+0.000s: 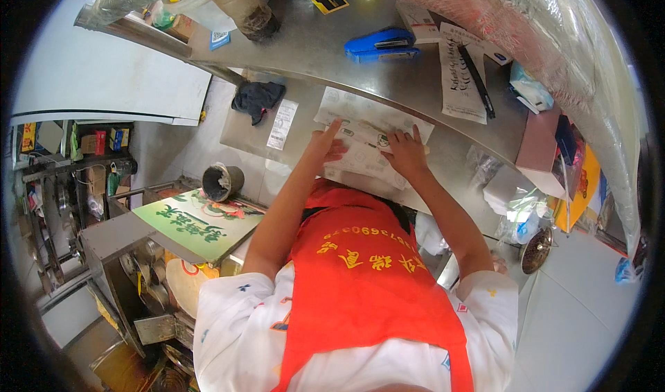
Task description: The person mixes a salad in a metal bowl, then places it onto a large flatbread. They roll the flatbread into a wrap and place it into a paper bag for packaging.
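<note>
Sheets of printed wrapping paper (358, 155) lie on a stainless steel worktop (244, 134) before me, with green printed marks along a folded, rolled-looking band. My left hand (328, 145) grips the left end of this band, its index finger laid along the paper. At the right end, the bent fingers of my right hand (408, 150) hold the fold, one finger raised. Whatever may be inside the fold is hidden. To the left of the paper are a printed receipt (283, 124) and a crumpled black cloth (258, 101).
A raised steel shelf (311, 43) overhangs the worktop's far side. On it are a blue stapler (382, 44) and a black pen (477, 82) on a written slip (454, 95). Plastic film (545, 38) curves overhead. A dark cup (223, 181) stands on a green printed board (202, 225) at left.
</note>
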The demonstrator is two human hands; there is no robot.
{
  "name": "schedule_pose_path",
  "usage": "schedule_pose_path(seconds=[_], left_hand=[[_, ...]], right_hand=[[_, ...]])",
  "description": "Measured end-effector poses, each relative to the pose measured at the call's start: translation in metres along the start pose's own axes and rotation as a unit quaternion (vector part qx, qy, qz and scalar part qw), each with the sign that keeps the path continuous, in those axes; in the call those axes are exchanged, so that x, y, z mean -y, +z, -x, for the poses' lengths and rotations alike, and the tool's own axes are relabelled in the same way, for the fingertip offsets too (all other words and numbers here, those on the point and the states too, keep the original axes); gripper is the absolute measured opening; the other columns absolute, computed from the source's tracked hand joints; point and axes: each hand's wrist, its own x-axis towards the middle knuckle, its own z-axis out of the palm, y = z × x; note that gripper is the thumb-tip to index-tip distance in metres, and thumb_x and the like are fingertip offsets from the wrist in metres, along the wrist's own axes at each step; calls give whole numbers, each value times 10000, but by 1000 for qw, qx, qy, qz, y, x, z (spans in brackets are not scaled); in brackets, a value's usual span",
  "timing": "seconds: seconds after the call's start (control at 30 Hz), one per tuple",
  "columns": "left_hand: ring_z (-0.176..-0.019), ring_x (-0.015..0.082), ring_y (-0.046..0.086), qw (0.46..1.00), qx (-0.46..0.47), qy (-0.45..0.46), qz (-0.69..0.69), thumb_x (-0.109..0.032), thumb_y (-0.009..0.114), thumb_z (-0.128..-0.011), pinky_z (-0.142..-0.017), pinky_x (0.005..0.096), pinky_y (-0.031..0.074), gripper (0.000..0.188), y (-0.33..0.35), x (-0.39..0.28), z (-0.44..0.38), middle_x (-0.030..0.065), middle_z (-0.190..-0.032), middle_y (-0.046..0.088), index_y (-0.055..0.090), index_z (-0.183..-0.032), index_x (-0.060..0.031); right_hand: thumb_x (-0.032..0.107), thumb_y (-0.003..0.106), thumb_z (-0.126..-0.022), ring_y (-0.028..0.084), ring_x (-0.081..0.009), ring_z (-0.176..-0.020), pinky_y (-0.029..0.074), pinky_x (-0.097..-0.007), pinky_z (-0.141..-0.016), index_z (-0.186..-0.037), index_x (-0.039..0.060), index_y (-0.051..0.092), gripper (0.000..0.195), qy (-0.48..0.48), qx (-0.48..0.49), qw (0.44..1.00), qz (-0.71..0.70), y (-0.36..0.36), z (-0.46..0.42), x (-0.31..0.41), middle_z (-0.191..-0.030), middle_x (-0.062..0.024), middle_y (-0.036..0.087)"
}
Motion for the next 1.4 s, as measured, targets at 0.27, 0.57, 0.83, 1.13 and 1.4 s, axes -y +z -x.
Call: schedule_pose_path(seconds=[0.27, 0.57, 0.83, 1.13, 1.4], left_hand=[[-759, 227, 633, 890, -127, 403, -172, -126, 646, -841, -696, 380, 513, 180, 19, 13, -28, 134, -914, 646, 610, -989, -30], [-821, 364, 660, 619, 36, 500, -605, -77, 576, -815, -711, 472, 538, 156, 98, 12, 4, 169, -866, 673, 572, -969, -54], [-943, 372, 637, 705, 155, 403, -562, -228, 687, -779, -801, 488, 513, 476, 97, -13, -10, 224, -1064, 639, 511, -1167, -15], [-1060, 336, 583, 514, 17, 506, -692, -209, 763, -681, -929, 437, 459, 627, 76, 7, -27, 188, -1159, 589, 496, -1211, -5], [-1081, 341, 554, 561, 113, 381, -726, -211, 695, -759, -894, 447, 448, 512, 94, -15, -43, 171, -1151, 594, 520, -1191, -2]], right_hand=[[334, 727, -779, 601, -260, -1047, 258, -538, -1121, -1169, 93, 572, 484, -15, -13, 1000, 0, 2, -1, 5, -1103, -94, 596], [364, 781, -697, 568, -310, -1121, 248, -541, -1131, -1238, 34, 468, 707, 34, -155, 987, -10, 16, 1, -3, -1208, -156, 577], [353, 814, -654, 581, -362, -1089, 403, -471, -995, -1246, 31, 480, 752, -44, -26, 980, -194, 9, -21, -33, -1105, -193, 624], [377, 824, -672, 611, -385, -1004, 491, -400, -848, -1178, 29, 559, 669, -10, 53, 964, -262, -19, -45, -45, -1078, -223, 639], [358, 783, -727, 447, -396, -1237, 371, -495, -1025, -1344, 37, 422, 783, -12, -12, 990, -141, 5, -32, -22, -1311, -209, 491]])
